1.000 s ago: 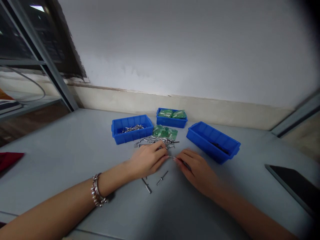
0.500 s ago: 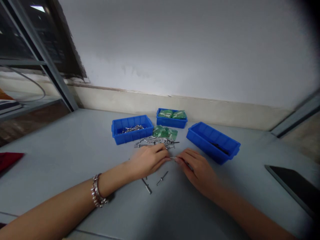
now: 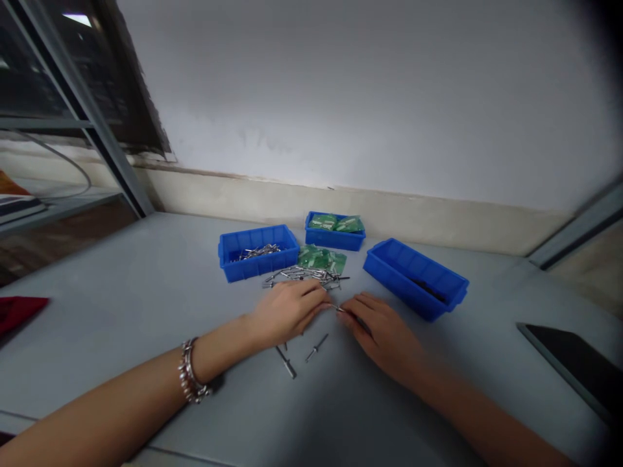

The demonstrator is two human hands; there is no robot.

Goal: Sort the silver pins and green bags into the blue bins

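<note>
My left hand [image 3: 287, 311] and my right hand [image 3: 384, 331] rest on the grey table [image 3: 146, 292], fingertips meeting over a thin metal pin [image 3: 335, 307] that both pinch. Just behind the fingers lies a loose pile of metal pins [image 3: 302, 275] beside green packets [image 3: 321, 257]. Two more pins [image 3: 316, 347] lie on the table below my left hand. A bracelet [image 3: 187, 379] is on my left wrist.
Three blue bins stand behind the pile: the left bin [image 3: 257, 251] holds metal pins, the rear bin [image 3: 335, 230] holds green packets, the right bin [image 3: 413, 275] holds dark small parts. A dark flat panel [image 3: 574, 363] lies at the right; a red cloth [image 3: 19, 308] at the left edge.
Almost nothing has moved; my fingertips have closed in slightly on the thin pin between them.
</note>
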